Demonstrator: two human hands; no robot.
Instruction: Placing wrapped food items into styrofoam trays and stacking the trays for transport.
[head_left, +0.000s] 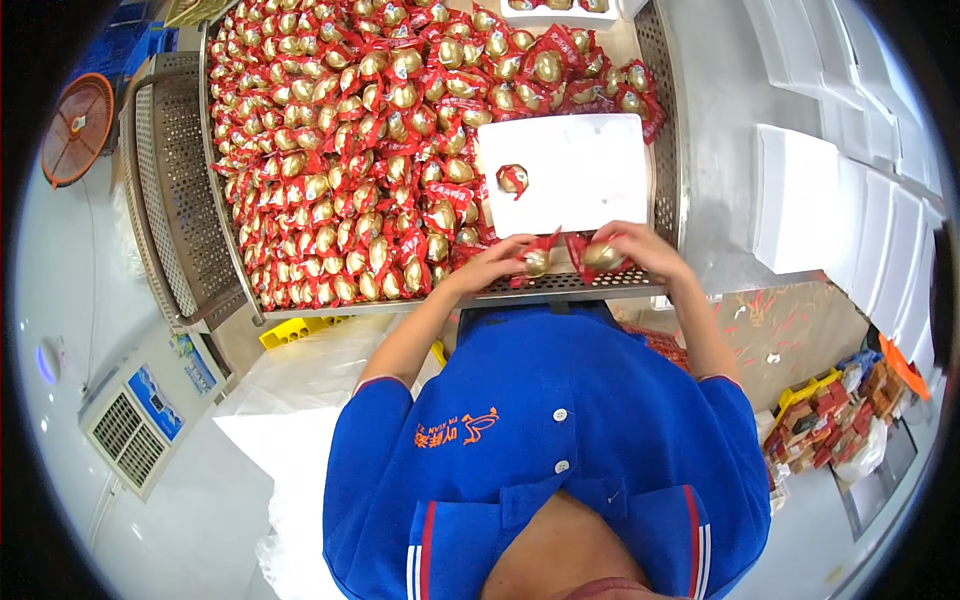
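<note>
My left hand (491, 262) has its fingers on an egg-shaped item in gold and red wrapping (536, 262) at the table's near edge. Just right of it, my right hand (643, 247) grips a second gold-and-red wrapped item (602, 256), slightly blurred. Both hands are low, right by the near side of a white foam tray (570, 142). One wrapped item (513, 178) sits in the tray's left part. Many more wrapped egg-shaped items (337, 172) cover the table to the left of the tray and behind it.
The perforated metal table has a raised rim (667, 150). Another white foam tray (559, 9) holds wrapped items at the far end. White foam boxes (796, 199) stand on the steel counter (720, 187) at right. An orange fan (78, 129) and an air cooler (150, 412) are at left.
</note>
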